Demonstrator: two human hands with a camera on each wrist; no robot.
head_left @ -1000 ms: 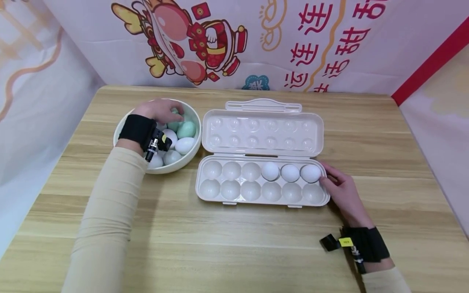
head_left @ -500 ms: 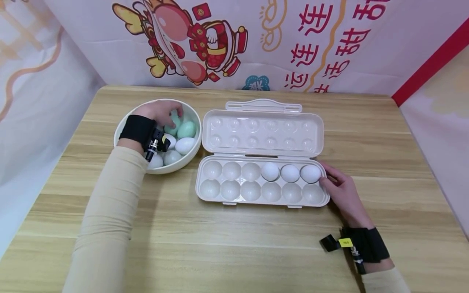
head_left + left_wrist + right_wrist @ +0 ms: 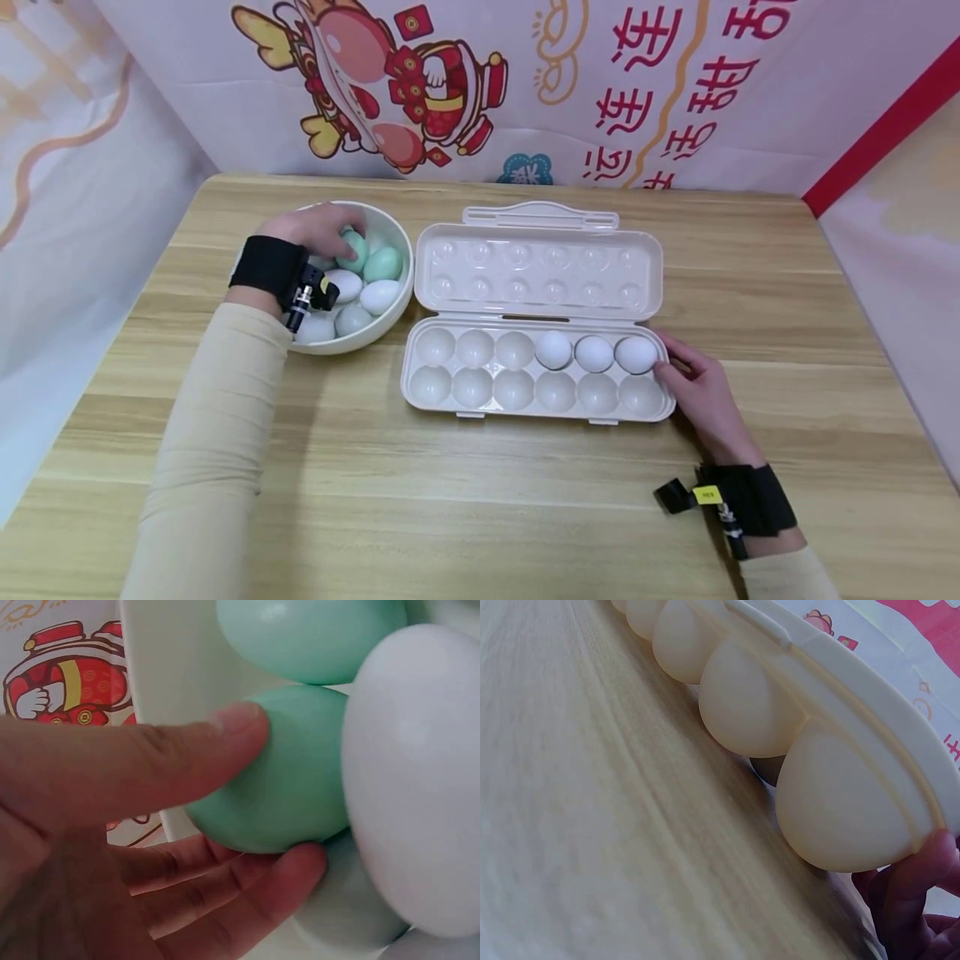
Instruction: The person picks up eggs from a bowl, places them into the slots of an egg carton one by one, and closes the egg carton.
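Observation:
My left hand [image 3: 318, 229] is inside the white bowl [image 3: 387, 227] of eggs. In the left wrist view, its thumb lies on one side of a green egg [image 3: 289, 776] and its fingers curl against the other, pinching it. A second green egg [image 3: 383, 264] and a white egg [image 3: 420, 780] are right beside that one. My right hand [image 3: 708, 404] grips the right end of the opened egg carton [image 3: 513, 390], thumb at the rim. Three white eggs [image 3: 553, 351] fill the right half of the carton's back row; the other cups hold nothing.
Several more white and pale eggs [image 3: 380, 297] lie in the bowl, just left of the carton. The carton's lid [image 3: 536, 268] is folded back flat behind it. A printed cloth [image 3: 570, 100] hangs behind the wooden table [image 3: 480, 508].
My left hand has shifted slightly left within the bowl and closed round the green egg, uncovering more of the white egg near it. The right hand and carton stay put.

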